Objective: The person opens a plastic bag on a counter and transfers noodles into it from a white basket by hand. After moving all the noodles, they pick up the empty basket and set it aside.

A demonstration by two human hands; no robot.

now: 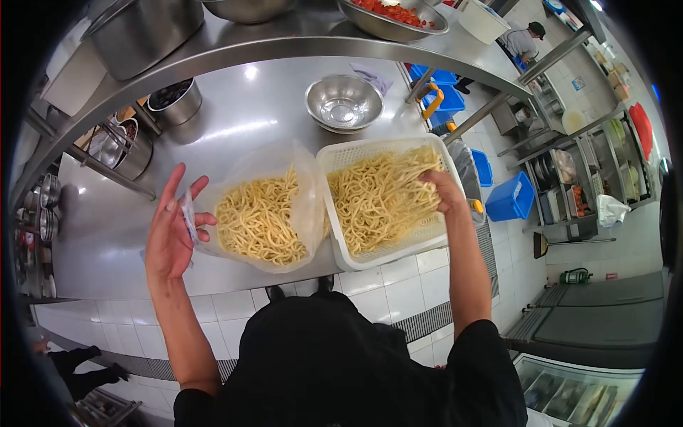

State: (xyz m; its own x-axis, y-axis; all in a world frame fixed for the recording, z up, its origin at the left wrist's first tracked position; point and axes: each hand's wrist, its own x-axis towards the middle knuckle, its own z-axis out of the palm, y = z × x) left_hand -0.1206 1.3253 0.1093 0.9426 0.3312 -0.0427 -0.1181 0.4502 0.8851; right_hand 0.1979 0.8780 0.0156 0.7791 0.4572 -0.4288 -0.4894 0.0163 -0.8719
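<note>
My right hand (447, 191) is closed on a bunch of noodles at the right side of a white plastic basket (344, 260). Some strands stretch up toward its fingers from the pale yellow noodles (366, 206) in the basket. To the left lies a clear plastic bag (307, 178), its mouth spread wide, with more noodles (262, 220) inside. At the bag's left edge is my left hand (174, 228). Its fingers are partly spread, and a crumpled strip of the plastic is caught between them.
Beyond the basket stands a steel bowl (344, 103) on the steel table (235, 107). A raised shelf (284, 48) crosses the far side, holding a pot and bowls. Steel containers (174, 99) stand at the left. Blue bins (511, 196) and another person (521, 43) are at the right.
</note>
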